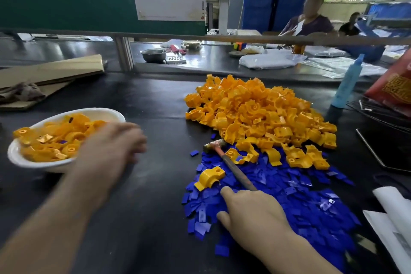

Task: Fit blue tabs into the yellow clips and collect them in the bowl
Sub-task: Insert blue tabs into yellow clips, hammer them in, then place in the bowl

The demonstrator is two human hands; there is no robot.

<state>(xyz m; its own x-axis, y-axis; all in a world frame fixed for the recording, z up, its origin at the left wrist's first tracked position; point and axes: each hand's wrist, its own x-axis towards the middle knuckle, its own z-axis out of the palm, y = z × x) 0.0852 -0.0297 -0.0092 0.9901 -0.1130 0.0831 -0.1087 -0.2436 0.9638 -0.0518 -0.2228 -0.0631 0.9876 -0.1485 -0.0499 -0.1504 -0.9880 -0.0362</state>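
Observation:
A white bowl [26, 160] at the left holds several yellow clips with blue tabs fitted. My left hand [111, 147] is blurred beside the bowl's right rim, fingers loose and holding nothing. A big heap of yellow clips [262, 109] lies at centre right, with a spread of blue tabs [307, 207] in front of it. One yellow clip [210, 177] lies alone on the tabs. My right hand [251, 213] rests on the tabs, forefinger and thumb stretched out. The hammer [233, 167] lies on the tabs, and its handle end runs under my curled fingers.
Folded cardboard [49, 73] and a rag lie at the back left. A blue bottle [348, 82], a red packet and a dark tablet [387, 149] stand at the right, papers [395, 224] at the near right. Two people sit beyond a rail across the bench.

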